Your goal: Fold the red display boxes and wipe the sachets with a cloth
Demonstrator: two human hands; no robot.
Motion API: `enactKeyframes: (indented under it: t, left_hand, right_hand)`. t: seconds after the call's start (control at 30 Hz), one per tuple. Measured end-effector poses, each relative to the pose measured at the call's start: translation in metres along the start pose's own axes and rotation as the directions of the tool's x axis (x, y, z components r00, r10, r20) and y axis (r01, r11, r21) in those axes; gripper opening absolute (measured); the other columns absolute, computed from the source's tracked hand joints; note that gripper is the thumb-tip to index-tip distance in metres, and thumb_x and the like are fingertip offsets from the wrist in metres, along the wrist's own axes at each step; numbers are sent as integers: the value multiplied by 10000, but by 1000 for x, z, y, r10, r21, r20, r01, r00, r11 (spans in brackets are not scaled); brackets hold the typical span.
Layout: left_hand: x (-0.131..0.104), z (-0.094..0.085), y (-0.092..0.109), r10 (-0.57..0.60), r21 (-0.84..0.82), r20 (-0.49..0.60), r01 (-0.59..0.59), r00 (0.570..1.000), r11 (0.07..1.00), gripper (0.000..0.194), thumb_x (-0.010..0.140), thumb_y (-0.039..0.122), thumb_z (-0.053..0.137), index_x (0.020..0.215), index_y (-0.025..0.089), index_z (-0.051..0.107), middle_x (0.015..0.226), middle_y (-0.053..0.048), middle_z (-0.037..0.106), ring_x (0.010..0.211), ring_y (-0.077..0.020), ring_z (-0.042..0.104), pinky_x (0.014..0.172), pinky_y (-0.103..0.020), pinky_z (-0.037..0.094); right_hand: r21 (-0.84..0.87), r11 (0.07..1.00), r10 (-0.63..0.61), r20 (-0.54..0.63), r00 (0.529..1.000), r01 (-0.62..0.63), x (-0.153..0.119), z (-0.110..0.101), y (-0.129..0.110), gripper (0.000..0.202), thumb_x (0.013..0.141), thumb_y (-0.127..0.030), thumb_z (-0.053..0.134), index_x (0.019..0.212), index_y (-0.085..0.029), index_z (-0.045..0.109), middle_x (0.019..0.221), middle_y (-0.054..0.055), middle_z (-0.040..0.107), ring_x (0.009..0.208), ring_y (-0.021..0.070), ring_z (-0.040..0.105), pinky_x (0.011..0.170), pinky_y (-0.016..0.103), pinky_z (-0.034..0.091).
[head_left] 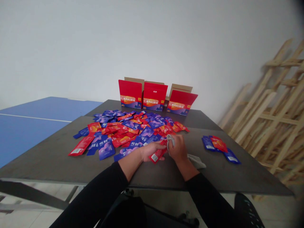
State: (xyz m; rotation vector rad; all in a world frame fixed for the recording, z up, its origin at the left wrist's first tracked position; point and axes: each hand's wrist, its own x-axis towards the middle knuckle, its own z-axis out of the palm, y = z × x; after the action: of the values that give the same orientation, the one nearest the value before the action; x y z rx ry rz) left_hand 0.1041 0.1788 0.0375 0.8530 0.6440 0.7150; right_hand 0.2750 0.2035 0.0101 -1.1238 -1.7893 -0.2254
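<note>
My left hand (152, 150) is closed around a red sachet (157, 154), its barcode label facing up near the table's front edge. Against the upper end of that sachet, my right hand (178, 147) grips a bunched grey cloth (170, 139). Part of the cloth, or a second piece of it, lies on the table beyond my right wrist. A broad heap of red and purple sachets (128, 126) spreads just past my left hand. To the right sits a small group of sachets, with a red sachet (218, 143) lying over purple ones (231, 156).
Three red cartons with raised flaps, a left carton (130, 95), a middle carton (154, 96) and a right carton (180, 103), stand at the back of the dark table (59, 164). A blue table (45, 126) adjoins on the left. Wooden frames (273, 117) lean at the right.
</note>
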Motion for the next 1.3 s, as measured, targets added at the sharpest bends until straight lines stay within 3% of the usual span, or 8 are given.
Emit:
enactKeyframes:
  t: [0.2, 0.37, 0.53, 0.67, 0.9, 1.03, 1.17, 1.3]
  left_hand:
    - [2, -3, 6, -49, -165, 30, 54, 998, 985, 381, 842, 254, 602, 1219, 206, 571, 971, -102, 695, 850, -227, 693, 644, -297, 544]
    - [7, -10, 13, -22, -391, -64, -5, 998, 920, 286, 912, 340, 500, 1017, 109, 631, 828, -119, 703, 719, -200, 680, 648, -291, 521]
    - [13, -18, 11, -11, -428, -103, -35, 995, 903, 529, 875, 587, 484, 1004, 103, 655, 675, -84, 656, 589, -197, 625, 622, -299, 488]
    - [13, -13, 8, 72, -363, -150, -122, 986, 924, 682, 840, 715, 436, 1164, 143, 615, 727, -56, 646, 554, -164, 584, 598, -279, 451]
    - [8, 6, 1, 60, -287, -44, -70, 997, 955, 707, 824, 755, 397, 1351, 294, 495, 944, -52, 680, 727, -197, 669, 697, -317, 506]
    - [10, 6, -5, 16, -242, 62, 0, 998, 970, 685, 865, 725, 351, 1211, 188, 598, 741, -52, 672, 612, -162, 642, 572, -243, 485]
    - [10, 3, -9, -23, -121, 35, 27, 999, 992, 645, 866, 707, 388, 1090, 160, 647, 655, -34, 642, 517, -132, 589, 447, -198, 422]
    - [6, 1, -10, 4, -51, 24, -3, 1000, 999, 327, 871, 408, 624, 1122, 199, 635, 757, -24, 679, 583, -119, 618, 492, -180, 447]
  right_hand:
    - [0, 991, 132, -89, 987, -132, 7, -2, 9, 201, 894, -267, 467, 1031, -169, 578, 978, 98, 553, 929, 229, 549, 833, 400, 499]
    - [73, 988, -131, -60, 990, 135, 1, -6, -2, 261, 889, -287, 494, 1117, -176, 557, 1014, 110, 552, 949, 231, 554, 823, 399, 507]
    - [202, 824, -558, 127, 820, 530, -9, -11, -26, 224, 864, -265, 543, 1074, -256, 623, 974, 56, 569, 882, 178, 566, 768, 322, 506]
    - [257, 727, -679, 137, 721, 636, -10, -14, -38, 239, 853, -212, 564, 1079, -242, 636, 971, 59, 575, 869, 170, 558, 801, 329, 504]
    - [176, 846, -522, 76, 850, 503, -11, -7, -30, 261, 865, -179, 552, 1108, -237, 628, 992, 71, 546, 909, 185, 557, 806, 336, 523]
    - [132, 937, -333, 53, 941, 324, -10, -1, -22, 281, 871, -176, 529, 1131, -232, 618, 1036, 91, 519, 951, 207, 550, 807, 364, 526]
    - [75, 969, -236, 9, 972, 234, -6, 2, -17, 260, 899, -187, 489, 1134, -205, 599, 1039, 98, 494, 931, 205, 542, 796, 370, 527]
    - [42, 994, -100, -6, 995, 100, -2, 2, -11, 251, 909, -218, 472, 1124, -197, 598, 1043, 102, 480, 935, 215, 534, 825, 398, 520]
